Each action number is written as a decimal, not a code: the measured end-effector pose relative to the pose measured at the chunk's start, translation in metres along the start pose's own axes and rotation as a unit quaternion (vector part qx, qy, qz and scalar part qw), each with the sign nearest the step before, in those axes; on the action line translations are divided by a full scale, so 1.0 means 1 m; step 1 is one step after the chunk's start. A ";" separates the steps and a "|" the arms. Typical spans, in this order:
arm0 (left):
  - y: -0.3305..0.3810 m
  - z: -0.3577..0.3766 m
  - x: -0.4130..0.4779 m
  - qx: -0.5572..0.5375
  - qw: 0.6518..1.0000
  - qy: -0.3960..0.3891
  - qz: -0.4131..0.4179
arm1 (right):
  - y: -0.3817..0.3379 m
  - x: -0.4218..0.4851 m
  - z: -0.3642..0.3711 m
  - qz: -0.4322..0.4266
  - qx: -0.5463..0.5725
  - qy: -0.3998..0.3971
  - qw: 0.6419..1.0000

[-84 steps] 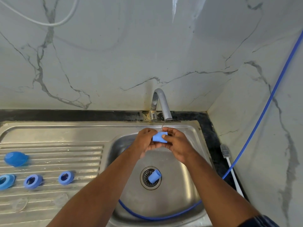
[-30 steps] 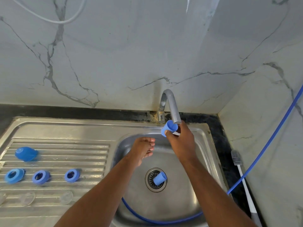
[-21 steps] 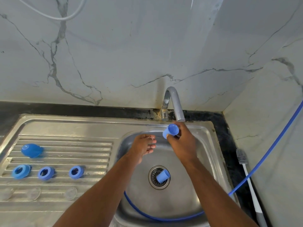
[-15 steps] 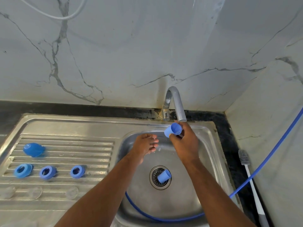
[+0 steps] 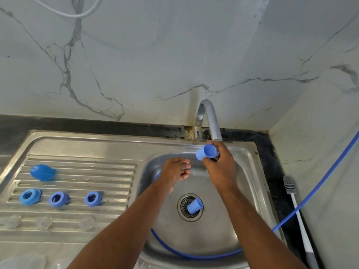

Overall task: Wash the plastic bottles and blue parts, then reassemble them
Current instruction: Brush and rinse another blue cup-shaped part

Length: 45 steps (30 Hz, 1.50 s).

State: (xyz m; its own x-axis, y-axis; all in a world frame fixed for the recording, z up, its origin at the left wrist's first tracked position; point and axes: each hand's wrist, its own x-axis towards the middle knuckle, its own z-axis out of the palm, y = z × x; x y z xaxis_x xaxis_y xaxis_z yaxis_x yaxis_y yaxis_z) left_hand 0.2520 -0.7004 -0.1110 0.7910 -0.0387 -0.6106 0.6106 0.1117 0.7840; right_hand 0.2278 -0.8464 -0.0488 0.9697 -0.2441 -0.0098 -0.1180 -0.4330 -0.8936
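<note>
Blue cap [image 5: 206,152], rinsed between both hands moments before, was now pinched by the right hand [image 5: 219,167] alone, just under the tap spout [image 5: 210,121] at centre right. The left hand [image 5: 175,171] had let go and hung beside it, fingers loosely straight, holding nothing. Rinsing of this part appeared nearly done. A second blue cap [image 5: 194,206] lay on the drain below. Room was tight between spout and basin wall [image 5: 250,171]; the drainboard [image 5: 116,144] at left, bearing three blue rings [image 5: 58,199], offered open room.
</note>
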 end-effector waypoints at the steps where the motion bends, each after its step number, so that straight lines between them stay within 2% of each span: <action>1: -0.002 0.000 0.000 -0.002 1.000 0.002 -0.001 | -0.001 0.000 0.002 0.005 -0.009 -0.022 1.000; 3: -0.005 0.000 -0.001 -0.003 1.000 0.009 -0.007 | 0.002 -0.001 0.005 0.030 -0.031 -0.076 0.996; 7: -0.004 0.000 0.001 -0.020 1.000 0.010 -0.006 | -0.004 0.004 0.000 -0.008 -0.010 -0.031 0.999; 10: -0.007 0.002 0.000 -0.034 0.999 0.017 -0.023 | -0.002 0.000 0.001 0.010 -0.042 -0.098 0.994; 14: -0.007 0.006 -0.001 -0.045 0.999 -0.002 -0.011 | -0.001 0.001 -0.004 -0.025 -0.021 -0.028 0.999; 17: -0.009 0.009 -0.002 -0.048 0.999 -0.001 -0.016 | 0.002 -0.001 -0.003 -0.001 -0.072 -0.093 0.993; 18: -0.008 0.011 -0.003 -0.052 0.998 -0.001 -0.020 | 0.005 -0.001 -0.002 0.000 -0.084 -0.097 0.992; 21: -0.006 0.014 -0.001 -0.047 0.999 -0.014 -0.015 | 0.005 0.002 -0.004 -0.036 -0.066 -0.027 0.997; 25: -0.009 0.020 -0.002 -0.050 0.999 -0.013 -0.019 | 0.010 0.005 -0.004 -0.011 -0.128 -0.081 0.988; 28: -0.005 0.027 -0.001 -0.071 0.997 -0.025 -0.017 | 0.010 0.006 -0.006 -0.065 -0.105 -0.010 0.992; 32: 0.000 0.039 -0.006 -0.078 0.996 -0.038 -0.027 | 0.015 0.006 -0.005 -0.039 -0.158 -0.059 0.985; 35: 0.002 0.042 -0.004 -0.096 0.994 -0.037 -0.037 | 0.014 0.005 -0.009 -0.085 -0.131 -0.009 0.988; 39: -0.002 0.040 -0.001 -0.112 0.992 -0.024 -0.056 | 0.014 0.007 -0.008 -0.055 -0.157 -0.065 0.984; 42: 0.000 0.039 0.001 -0.123 0.991 -0.019 -0.052 | 0.008 0.009 -0.012 -0.092 -0.093 -0.005 0.991; 45: -0.001 0.040 0.002 -0.121 0.991 -0.016 -0.050 | 0.007 0.012 -0.014 -0.078 -0.146 -0.064 0.984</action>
State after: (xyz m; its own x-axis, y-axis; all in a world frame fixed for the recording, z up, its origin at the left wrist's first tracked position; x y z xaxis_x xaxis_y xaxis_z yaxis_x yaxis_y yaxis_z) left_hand 0.2551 -0.7398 -0.1084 0.7303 -0.0923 -0.6769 0.6619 0.3407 0.6677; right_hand 0.2352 -0.8640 -0.0490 0.9976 -0.0520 0.0450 -0.0036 -0.6925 -0.7214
